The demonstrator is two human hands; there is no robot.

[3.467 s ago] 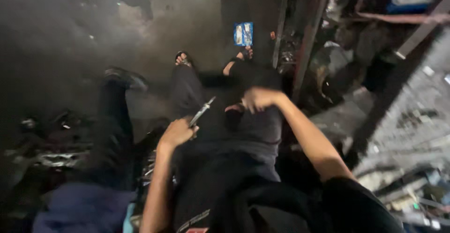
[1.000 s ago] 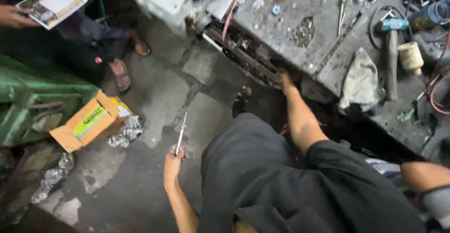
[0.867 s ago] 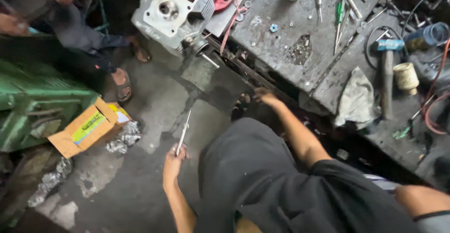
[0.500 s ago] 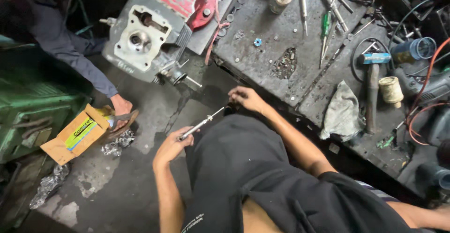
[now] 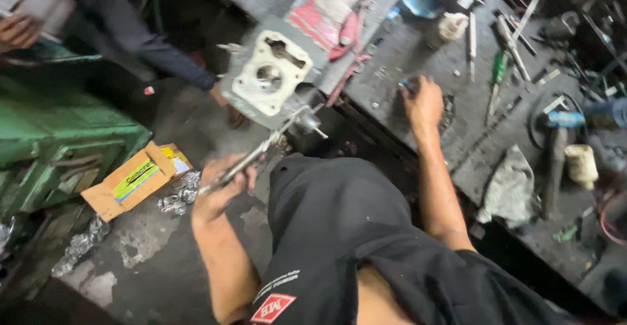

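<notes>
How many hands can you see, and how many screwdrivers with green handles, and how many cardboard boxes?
Hands: 3 - the left hand gripping a long metal rod, the right hand on the workbench, and another person's hand at top left.
Green-handled screwdrivers: 1.
Cardboard boxes: 1, open on the floor.
Total: 5.

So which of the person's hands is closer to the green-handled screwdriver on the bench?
Right. The right hand rests on the workbench, a short way left of the green-handled screwdriver. The left hand is off the bench, over the floor, holding a thin metal tool.
</notes>
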